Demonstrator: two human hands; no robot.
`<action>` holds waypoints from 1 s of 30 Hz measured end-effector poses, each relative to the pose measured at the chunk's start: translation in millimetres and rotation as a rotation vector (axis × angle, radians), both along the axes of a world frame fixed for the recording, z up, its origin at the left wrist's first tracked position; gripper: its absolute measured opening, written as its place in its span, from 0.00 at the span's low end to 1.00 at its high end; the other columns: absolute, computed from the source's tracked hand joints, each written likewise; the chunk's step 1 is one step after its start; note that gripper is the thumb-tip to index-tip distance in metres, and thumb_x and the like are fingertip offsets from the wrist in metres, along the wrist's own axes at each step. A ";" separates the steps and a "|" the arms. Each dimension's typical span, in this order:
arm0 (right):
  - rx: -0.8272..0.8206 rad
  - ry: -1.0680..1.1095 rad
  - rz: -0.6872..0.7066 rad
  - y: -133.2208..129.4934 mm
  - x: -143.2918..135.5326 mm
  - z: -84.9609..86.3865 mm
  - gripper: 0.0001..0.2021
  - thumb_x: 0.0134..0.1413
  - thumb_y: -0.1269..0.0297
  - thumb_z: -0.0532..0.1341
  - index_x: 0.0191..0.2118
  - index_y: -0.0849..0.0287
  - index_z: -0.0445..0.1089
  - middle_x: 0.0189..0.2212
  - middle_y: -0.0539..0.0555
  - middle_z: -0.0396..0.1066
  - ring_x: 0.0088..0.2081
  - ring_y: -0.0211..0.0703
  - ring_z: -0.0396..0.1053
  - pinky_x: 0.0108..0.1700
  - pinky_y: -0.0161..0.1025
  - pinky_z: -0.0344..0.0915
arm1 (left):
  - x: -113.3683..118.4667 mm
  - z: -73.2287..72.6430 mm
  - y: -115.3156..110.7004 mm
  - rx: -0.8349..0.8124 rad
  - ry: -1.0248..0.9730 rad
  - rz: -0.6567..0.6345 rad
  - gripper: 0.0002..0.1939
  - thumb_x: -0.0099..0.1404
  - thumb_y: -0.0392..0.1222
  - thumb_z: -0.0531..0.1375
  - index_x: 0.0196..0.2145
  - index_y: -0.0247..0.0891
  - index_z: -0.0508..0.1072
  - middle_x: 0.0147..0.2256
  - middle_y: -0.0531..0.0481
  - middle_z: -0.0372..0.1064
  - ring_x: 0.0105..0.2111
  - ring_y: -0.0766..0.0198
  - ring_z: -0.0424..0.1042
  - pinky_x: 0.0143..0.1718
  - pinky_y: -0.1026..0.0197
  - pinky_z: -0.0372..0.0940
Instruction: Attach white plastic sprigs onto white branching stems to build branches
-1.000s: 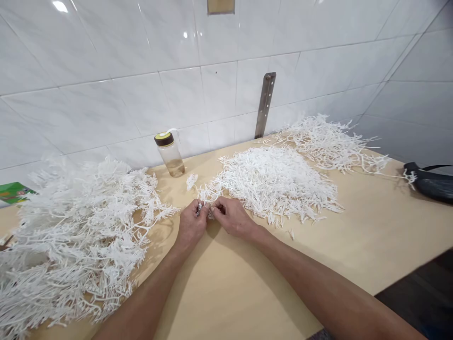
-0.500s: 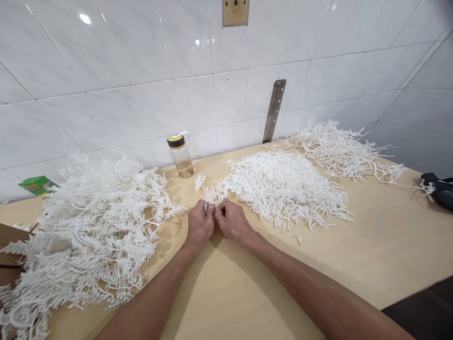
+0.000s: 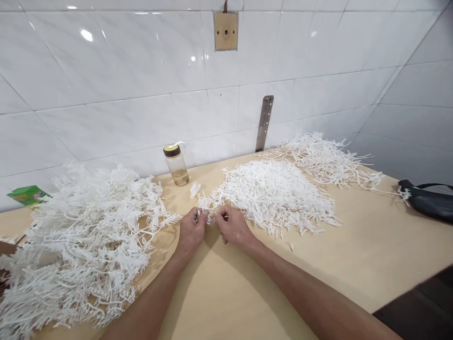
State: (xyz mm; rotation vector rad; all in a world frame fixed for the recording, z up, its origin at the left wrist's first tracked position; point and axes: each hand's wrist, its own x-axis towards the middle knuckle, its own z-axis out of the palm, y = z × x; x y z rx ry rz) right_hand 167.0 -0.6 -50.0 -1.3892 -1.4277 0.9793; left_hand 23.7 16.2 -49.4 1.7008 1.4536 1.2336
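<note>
Near the table's middle, my left hand (image 3: 193,228) is closed on a small white branched piece (image 3: 209,218), part of which shows at its fingertips. My right hand (image 3: 233,226) sits just to the right, thumb and forefinger pinched at the same piece's right side; whatever lies between those fingertips is too small to make out. A dense heap of short white sprigs (image 3: 276,193) lies beyond and right of my right hand. To the left of my left hand rises a large tangled pile of white branching strands (image 3: 95,236).
A bottle with a dark and yellow lid (image 3: 177,167) stands near the tiled wall. Looser white strands (image 3: 325,158) lie at the back right, with a black bag (image 3: 430,200) beyond them. A green packet (image 3: 28,195) is at the far left; a metal strip (image 3: 264,123) stands against the wall.
The view has tilted up and shifted a little right. My hands have moved slightly apart, and more of the white piece shows between them.
</note>
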 end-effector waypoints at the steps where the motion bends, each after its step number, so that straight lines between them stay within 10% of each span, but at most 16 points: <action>1: -0.011 0.047 0.010 -1.4 2.3 0.0 0.07 0.55 0.61 0.56 0.28 0.55 0.59 0.14 0.40 0.58 0.11 0.34 0.60 0.14 0.31 0.56 | -0.5 -0.1 -0.2 -0.021 -0.033 -0.017 0.17 0.63 0.51 0.57 0.23 0.39 0.62 0.19 0.59 0.55 0.21 0.68 0.55 0.26 0.65 0.53; 17: 0.436 -0.604 -0.381 8.2 52.4 15.0 0.07 0.53 0.68 0.55 0.35 0.58 0.69 0.37 0.59 0.71 0.25 0.40 0.65 0.33 0.41 0.62 | -0.1 -4.2 2.3 -0.177 -0.252 -0.073 0.17 0.62 0.54 0.60 0.25 0.39 0.63 0.18 0.59 0.56 0.18 0.71 0.53 0.22 0.67 0.51; 23: 0.191 -0.360 -0.008 -2.1 25.7 12.6 0.10 0.58 0.61 0.56 0.32 0.57 0.73 0.25 0.51 0.74 0.25 0.41 0.68 0.31 0.38 0.62 | 2.3 0.2 0.7 -0.132 -0.225 -0.072 0.15 0.62 0.52 0.60 0.26 0.38 0.65 0.19 0.58 0.57 0.20 0.70 0.55 0.24 0.66 0.53; 30: 0.072 -0.209 0.077 -4.6 13.7 6.7 0.10 0.57 0.63 0.58 0.33 0.57 0.77 0.28 0.50 0.77 0.27 0.41 0.70 0.30 0.36 0.62 | 5.3 1.3 -1.8 -0.125 -0.133 -0.116 0.13 0.62 0.50 0.59 0.27 0.39 0.68 0.20 0.57 0.60 0.21 0.68 0.58 0.25 0.66 0.56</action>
